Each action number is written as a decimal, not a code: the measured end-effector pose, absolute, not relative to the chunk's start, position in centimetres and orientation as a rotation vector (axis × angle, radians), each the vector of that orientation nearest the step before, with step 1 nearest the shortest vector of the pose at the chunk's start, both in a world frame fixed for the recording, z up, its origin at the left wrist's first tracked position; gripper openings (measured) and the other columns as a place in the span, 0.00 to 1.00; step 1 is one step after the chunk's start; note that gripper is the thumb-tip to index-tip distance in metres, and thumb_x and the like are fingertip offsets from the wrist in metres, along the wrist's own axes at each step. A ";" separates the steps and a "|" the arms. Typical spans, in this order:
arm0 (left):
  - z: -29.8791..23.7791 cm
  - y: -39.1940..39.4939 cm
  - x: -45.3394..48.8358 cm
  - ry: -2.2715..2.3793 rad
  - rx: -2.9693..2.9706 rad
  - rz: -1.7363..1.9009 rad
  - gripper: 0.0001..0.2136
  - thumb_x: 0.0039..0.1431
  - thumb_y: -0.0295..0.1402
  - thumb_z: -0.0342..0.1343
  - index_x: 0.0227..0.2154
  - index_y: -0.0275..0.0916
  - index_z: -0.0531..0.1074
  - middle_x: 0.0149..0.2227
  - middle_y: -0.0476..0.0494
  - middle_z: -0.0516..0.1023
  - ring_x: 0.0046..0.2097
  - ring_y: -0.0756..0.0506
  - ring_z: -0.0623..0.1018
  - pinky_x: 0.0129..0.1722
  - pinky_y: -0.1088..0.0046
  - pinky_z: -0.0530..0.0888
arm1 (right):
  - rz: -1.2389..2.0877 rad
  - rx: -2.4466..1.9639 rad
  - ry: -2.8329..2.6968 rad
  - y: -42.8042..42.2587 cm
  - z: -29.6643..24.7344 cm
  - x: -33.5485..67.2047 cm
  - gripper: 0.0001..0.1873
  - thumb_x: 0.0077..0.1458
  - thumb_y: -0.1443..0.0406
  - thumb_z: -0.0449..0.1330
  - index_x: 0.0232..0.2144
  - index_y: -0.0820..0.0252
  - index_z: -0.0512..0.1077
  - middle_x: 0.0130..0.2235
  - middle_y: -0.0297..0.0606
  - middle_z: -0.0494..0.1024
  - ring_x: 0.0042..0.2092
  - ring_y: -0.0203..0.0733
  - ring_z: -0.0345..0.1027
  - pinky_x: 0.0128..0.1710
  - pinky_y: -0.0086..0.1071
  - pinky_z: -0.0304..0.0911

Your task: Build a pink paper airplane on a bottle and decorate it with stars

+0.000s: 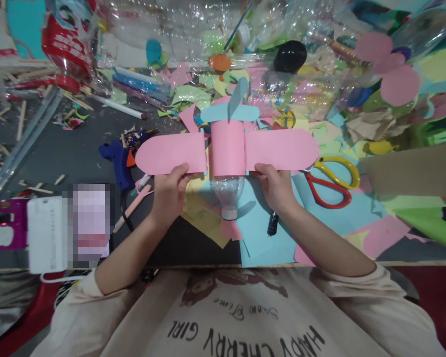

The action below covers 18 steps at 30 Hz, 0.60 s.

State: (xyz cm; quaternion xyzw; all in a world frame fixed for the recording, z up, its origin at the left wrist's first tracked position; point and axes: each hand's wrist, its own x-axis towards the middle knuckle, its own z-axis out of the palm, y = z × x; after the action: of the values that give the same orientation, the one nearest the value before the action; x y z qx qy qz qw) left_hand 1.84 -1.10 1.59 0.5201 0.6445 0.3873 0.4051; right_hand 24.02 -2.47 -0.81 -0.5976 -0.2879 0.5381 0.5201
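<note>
Two short pale sleeves point(78, 307) of mine lay nearest, my bare forearms reaching across the table's edge. Close to my right forearm, a stubby black object point(272, 223) sat on light blue paper point(256, 240). Between my hands, over the papers, was the clear plastic bottle point(228, 191), its capped neck towards me and a pink paper band point(228, 148) around its body. My left hand point(171, 193) was pinching the near edge of the left pink wing point(171, 153); my right hand point(275, 188) pinched the right wing point(282, 148) likewise. Beyond the band, light blue paper point(211, 113) spread sideways, with a fin point(239, 96) standing up from it. A blue glue gun point(117, 158) lay off the left wing's tip, red-and-yellow scissors point(352, 185) near the right. Further away came paper scraps point(189, 96), then a red-labelled bottle point(65, 47) and crumpled clear plastic point(134, 25).
</note>
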 end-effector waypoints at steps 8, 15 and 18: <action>1.7 -0.8 1.7 1.528 1.401 0.885 0.03 0.51 0.30 0.61 0.28 0.41 0.72 0.31 0.43 0.81 0.38 0.44 0.83 0.43 0.69 0.80 | 1.294 -1.445 -0.704 -2.2 -0.9 24.0 0.06 0.45 0.61 0.64 0.26 0.54 0.72 0.30 0.30 0.74 0.34 0.38 0.66 0.39 0.35 0.65; 1.1 -1.0 1.4 1.452 1.553 0.870 0.02 0.55 0.32 0.57 0.29 0.42 0.73 0.31 0.42 0.82 0.36 0.44 0.83 0.43 0.69 0.80 | 1.300 -1.455 -0.745 -2.3 -1.1 24.3 0.06 0.47 0.61 0.64 0.27 0.55 0.72 0.31 0.32 0.74 0.35 0.39 0.66 0.39 0.36 0.65; 0.9 -1.1 1.2 1.437 1.603 0.859 0.03 0.56 0.34 0.57 0.29 0.42 0.73 0.32 0.41 0.83 0.36 0.44 0.83 0.43 0.68 0.80 | 1.310 -1.441 -0.748 -2.2 -1.1 24.3 0.05 0.47 0.61 0.64 0.28 0.54 0.72 0.31 0.32 0.74 0.36 0.39 0.67 0.40 0.35 0.65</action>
State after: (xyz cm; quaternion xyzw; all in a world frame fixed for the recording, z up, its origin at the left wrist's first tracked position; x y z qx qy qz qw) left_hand 1.23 -1.05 0.86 0.6338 0.5680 0.3396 0.4004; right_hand 24.30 -2.24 -1.09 -0.5966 -0.3098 0.5424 0.5038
